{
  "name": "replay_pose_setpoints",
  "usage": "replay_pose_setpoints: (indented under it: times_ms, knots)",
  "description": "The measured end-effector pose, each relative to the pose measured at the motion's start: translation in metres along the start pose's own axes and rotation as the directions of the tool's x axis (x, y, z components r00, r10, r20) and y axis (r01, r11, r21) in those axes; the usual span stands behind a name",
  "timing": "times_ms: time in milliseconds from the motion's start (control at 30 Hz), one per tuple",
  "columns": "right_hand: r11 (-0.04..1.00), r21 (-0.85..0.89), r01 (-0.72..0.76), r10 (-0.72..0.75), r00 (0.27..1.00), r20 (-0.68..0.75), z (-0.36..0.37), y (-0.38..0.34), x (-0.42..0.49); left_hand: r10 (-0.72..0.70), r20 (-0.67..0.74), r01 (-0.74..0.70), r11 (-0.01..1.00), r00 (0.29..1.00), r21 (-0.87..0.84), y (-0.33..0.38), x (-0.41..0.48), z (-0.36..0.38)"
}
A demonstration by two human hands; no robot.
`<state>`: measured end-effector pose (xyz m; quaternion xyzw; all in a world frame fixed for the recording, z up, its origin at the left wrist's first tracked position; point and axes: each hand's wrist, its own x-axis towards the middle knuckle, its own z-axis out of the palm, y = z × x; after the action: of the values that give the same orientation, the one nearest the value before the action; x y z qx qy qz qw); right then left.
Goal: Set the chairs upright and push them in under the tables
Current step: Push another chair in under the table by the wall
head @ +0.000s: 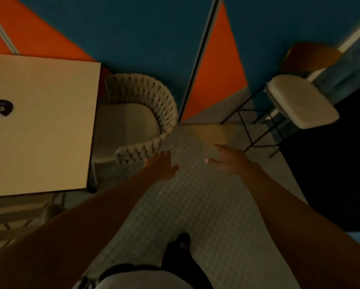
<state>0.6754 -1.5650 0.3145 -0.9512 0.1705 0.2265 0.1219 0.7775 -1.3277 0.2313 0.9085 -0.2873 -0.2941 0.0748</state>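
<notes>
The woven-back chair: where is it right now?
Left of centre in the head view, the woven-back chair stands upright beside the table, just beyond the left hand.

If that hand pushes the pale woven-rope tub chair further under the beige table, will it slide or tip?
The pale woven-rope tub chair looks low and wide, so tipping seems unlikely. It should probably slide on the smooth tiled floor. The rope back may give slightly under the open left hand.

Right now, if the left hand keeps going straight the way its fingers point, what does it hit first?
Most likely the woven chair: the left hand is open, fingers pointing up-frame at its braided backrest rim. Depth is unclear; contact can't be confirmed.
</notes>
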Motion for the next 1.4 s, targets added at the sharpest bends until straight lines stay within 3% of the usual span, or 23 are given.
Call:
replay_pose_setpoints:
  times_ms: [167, 367, 567, 867, 1000, 1133, 1300, 1400]
  knots:
    - [0.973, -0.152, 0.172, -0.162, 0.984, 0.078, -0.059, 0.041, 0.107, -0.114, -0.022, 0.111, 0.986, 0.993, -0.123, 0.042, 0.061, -0.020]
    - [0.878, -0.258, 0.403, -0.363, 0.912, 0.190, -0.118, 0.035, 0.222, -0.272, -0.024, 0.260, 0.940, 0.962, -0.221, 0.057, 0.125, -0.057]
    - [0.771, -0.392, 0.501, -0.442, 0.865, 0.237, -0.143, 0.010, 0.347, -0.352, -0.011, 0.328, 0.883, 0.936, -0.335, 0.042, 0.231, -0.085]
    - [0.521, -0.539, 0.661, -0.464, 0.750, 0.472, -0.168, -0.034, 0.506, -0.495, 0.048, 0.453, 0.748, 0.868, -0.485, 0.018, 0.338, -0.110]
    - [0.346, -0.547, 0.762, -0.503, 0.643, 0.578, -0.171, -0.069, 0.563, -0.610, 0.081, 0.554, 0.646, 0.788, -0.526, 0.006, 0.357, -0.109]
    - [0.093, -0.529, 0.844, -0.459, 0.508, 0.729, -0.158, -0.092, 0.620, -0.710, 0.122, 0.624, 0.508, 0.694, -0.594, 0.011, 0.389, -0.097]
    - [-0.215, -0.465, 0.859, -0.399, 0.357, 0.844, -0.135, -0.101, 0.682, -0.809, 0.215, 0.699, 0.301, 0.548, -0.649, 0.024, 0.437, -0.077]
    - [-0.343, -0.427, 0.837, -0.346, 0.310, 0.886, -0.128, -0.105, 0.710, -0.811, 0.255, 0.717, 0.262, 0.526, -0.645, 0.030, 0.461, -0.068]
